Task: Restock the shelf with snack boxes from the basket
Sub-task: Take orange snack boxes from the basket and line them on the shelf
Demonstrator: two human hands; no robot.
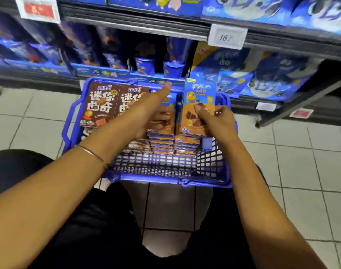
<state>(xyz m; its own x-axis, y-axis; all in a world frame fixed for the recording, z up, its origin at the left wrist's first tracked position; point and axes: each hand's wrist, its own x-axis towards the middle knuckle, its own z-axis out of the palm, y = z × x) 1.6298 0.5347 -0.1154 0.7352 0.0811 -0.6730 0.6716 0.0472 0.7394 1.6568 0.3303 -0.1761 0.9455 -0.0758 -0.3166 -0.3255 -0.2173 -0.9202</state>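
I have the basket [68, 121] on the floor right in front of the shelf [39, 77], between the knees, so each box only has to travel a short way up and away from me.

My right grip [214, 119] is closed on a raised box [199, 94], blue above and orange below. The thumb lies across its front and the fingers wrap its right edge. The box stands upright, lifted clear of the stack [185, 144] beneath it, with its face toward me. I judge that is how it should go onto the shelf. The grip sits on the lower right part of the box, so most of it rises above and to the left of the hand, toward the far side.

My left grip [158, 113] reaches over the near rim. One finger points straight toward the shelf and the others curl on the top box [170, 123] of the neighbouring stack. That box is still lying flat under the hand. I think it is being readied as the next one.

Two brown boxes [99, 103] lean at the far left of the basket, untouched.
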